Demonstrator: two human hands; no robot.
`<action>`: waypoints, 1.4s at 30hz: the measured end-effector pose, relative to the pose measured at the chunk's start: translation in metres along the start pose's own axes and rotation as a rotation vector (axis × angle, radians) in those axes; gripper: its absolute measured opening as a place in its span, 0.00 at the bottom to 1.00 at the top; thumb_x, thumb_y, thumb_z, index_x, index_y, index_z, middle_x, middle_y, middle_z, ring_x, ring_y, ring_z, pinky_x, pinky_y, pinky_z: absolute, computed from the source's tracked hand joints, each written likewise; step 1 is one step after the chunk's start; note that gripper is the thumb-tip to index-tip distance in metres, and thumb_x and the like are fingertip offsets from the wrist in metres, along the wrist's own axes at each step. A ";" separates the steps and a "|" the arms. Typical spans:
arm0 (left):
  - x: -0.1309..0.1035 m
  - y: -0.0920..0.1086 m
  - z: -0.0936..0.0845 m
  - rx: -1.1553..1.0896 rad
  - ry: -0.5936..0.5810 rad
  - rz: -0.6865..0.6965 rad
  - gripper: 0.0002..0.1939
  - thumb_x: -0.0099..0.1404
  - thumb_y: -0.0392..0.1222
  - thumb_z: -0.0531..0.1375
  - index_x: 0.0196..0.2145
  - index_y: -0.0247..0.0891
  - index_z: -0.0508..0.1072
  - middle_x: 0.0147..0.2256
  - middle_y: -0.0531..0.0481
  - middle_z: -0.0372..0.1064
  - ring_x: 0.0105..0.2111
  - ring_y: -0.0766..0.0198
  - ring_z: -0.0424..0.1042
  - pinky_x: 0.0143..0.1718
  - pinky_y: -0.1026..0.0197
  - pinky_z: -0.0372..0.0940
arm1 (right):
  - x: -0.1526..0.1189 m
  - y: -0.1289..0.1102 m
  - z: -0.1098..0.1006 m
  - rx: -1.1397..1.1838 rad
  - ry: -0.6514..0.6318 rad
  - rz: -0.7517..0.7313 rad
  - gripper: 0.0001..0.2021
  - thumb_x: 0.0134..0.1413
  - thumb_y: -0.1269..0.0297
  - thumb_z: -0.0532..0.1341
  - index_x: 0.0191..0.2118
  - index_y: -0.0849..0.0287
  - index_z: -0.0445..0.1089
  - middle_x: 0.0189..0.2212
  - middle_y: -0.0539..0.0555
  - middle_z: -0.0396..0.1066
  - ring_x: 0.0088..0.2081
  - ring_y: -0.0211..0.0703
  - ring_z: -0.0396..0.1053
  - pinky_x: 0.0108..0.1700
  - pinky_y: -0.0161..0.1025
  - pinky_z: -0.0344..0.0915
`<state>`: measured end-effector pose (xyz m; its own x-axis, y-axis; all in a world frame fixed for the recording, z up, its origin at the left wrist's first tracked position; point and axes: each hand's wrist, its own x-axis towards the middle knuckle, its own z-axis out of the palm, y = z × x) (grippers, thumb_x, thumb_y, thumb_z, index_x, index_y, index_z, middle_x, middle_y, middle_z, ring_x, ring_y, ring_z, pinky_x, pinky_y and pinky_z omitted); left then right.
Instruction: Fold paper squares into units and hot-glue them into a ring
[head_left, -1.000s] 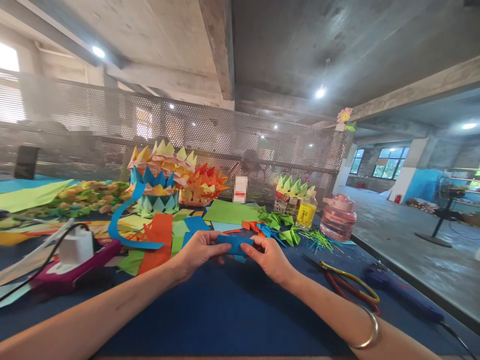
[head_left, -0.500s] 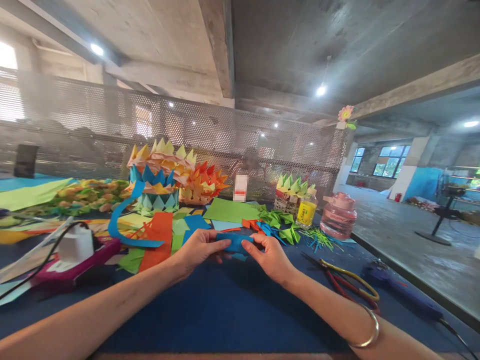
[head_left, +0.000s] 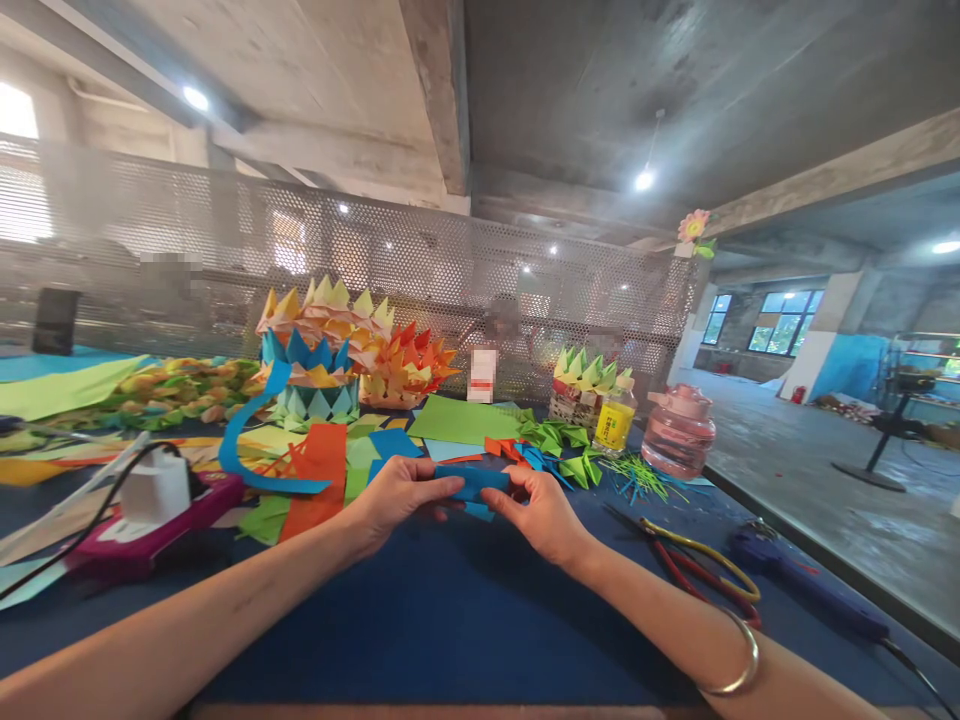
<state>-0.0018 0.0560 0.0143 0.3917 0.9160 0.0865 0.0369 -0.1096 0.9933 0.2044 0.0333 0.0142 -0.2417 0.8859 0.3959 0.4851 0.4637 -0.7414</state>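
Beyond a perforated metal partition (head_left: 420, 260), ceiling lamps (head_left: 643, 181) shine over a grey floor (head_left: 780, 430) and windows (head_left: 786, 322).

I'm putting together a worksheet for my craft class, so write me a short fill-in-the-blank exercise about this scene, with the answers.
1. The left hand and the right hand both hold a paper piece coloured ____.
2. A silver bangle is worn on the side of the ____ hand.
3. The scissors have one yellow handle and one ____ one.
4. The yellow-labelled bottle stands to the ____ of the pink bottle.

Missing words: blue; right; red; left.
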 end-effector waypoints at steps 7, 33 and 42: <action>0.001 0.000 -0.001 -0.041 0.006 0.000 0.21 0.47 0.52 0.71 0.34 0.32 0.80 0.31 0.42 0.78 0.32 0.58 0.77 0.30 0.63 0.69 | -0.001 -0.002 0.000 0.011 -0.001 0.009 0.16 0.52 0.52 0.63 0.29 0.62 0.72 0.22 0.48 0.65 0.24 0.35 0.58 0.28 0.34 0.56; -0.001 0.002 0.002 -0.056 -0.020 -0.005 0.22 0.48 0.52 0.71 0.34 0.32 0.79 0.30 0.43 0.78 0.32 0.58 0.77 0.28 0.64 0.68 | -0.002 -0.002 -0.002 0.022 0.019 0.008 0.24 0.56 0.44 0.58 0.21 0.61 0.69 0.19 0.48 0.65 0.24 0.36 0.59 0.30 0.34 0.56; -0.001 0.002 0.002 -0.048 -0.023 -0.008 0.21 0.48 0.52 0.71 0.33 0.32 0.79 0.29 0.43 0.78 0.31 0.59 0.77 0.29 0.64 0.68 | -0.002 -0.005 -0.002 0.022 0.012 0.006 0.24 0.56 0.44 0.58 0.22 0.60 0.69 0.21 0.50 0.68 0.25 0.38 0.62 0.30 0.35 0.58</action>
<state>-0.0003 0.0544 0.0157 0.4129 0.9075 0.0775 -0.0038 -0.0833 0.9965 0.2037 0.0288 0.0183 -0.2288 0.8886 0.3975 0.4681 0.4584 -0.7554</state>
